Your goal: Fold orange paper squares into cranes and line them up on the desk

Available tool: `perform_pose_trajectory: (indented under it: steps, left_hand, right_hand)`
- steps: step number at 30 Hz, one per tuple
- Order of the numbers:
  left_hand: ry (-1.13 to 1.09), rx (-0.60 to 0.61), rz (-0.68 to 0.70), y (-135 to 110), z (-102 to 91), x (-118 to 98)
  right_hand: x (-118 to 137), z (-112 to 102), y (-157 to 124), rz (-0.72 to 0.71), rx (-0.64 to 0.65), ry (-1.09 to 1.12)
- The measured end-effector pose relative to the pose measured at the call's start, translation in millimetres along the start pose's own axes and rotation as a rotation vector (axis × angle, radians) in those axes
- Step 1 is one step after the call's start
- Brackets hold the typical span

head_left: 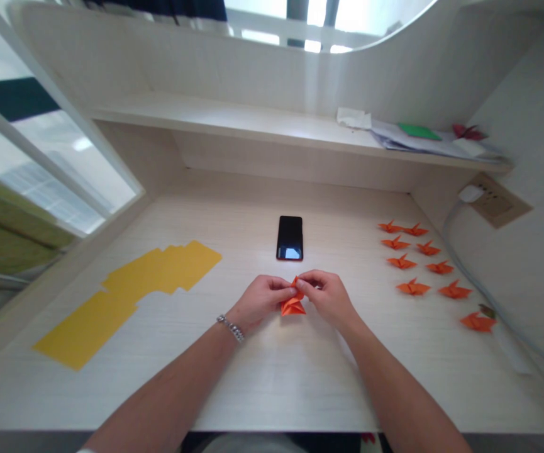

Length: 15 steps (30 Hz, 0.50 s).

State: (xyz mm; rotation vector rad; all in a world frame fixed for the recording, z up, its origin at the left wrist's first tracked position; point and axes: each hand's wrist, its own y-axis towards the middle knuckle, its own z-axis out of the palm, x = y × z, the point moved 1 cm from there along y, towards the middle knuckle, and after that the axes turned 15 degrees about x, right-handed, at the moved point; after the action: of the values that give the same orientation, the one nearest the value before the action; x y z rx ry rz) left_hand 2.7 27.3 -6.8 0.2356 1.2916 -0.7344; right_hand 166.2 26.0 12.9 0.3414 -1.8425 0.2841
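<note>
An orange origami crane (293, 307), partly folded, is held between my two hands above the desk, in the middle of the head view. My left hand (263, 298), with a silver chain bracelet (231, 328) at the wrist, pinches its upper part from the left. From the right, my right hand (329, 296) grips the same upper part between thumb and forefinger. The fingertips hide some of the paper's folds. Just beyond the hands lies a black phone (290, 238), flat on the desk.
Several finished orange paper cranes (413, 287) stand in rows at the right. Yellow paper sheets (165, 270) overlap in a fan on the left. A grey cable (470, 274) runs from the wall socket (498, 200) along the right side. Papers (422, 139) lie on the shelf (253, 123).
</note>
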Motion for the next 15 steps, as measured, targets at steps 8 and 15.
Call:
perform_pose_trajectory:
  steps: [8,15]
  left_hand:
    - [-0.081,0.032,-0.03,-2.1,0.5,-2.6]
    - [-0.052,0.088,-0.028,-2.8,3.4,-1.4]
  right_hand:
    - [-0.3,0.6,-1.5,-0.009,0.034,0.028]
    - [1.5,0.2,-2.2,-0.019,0.042,-0.043]
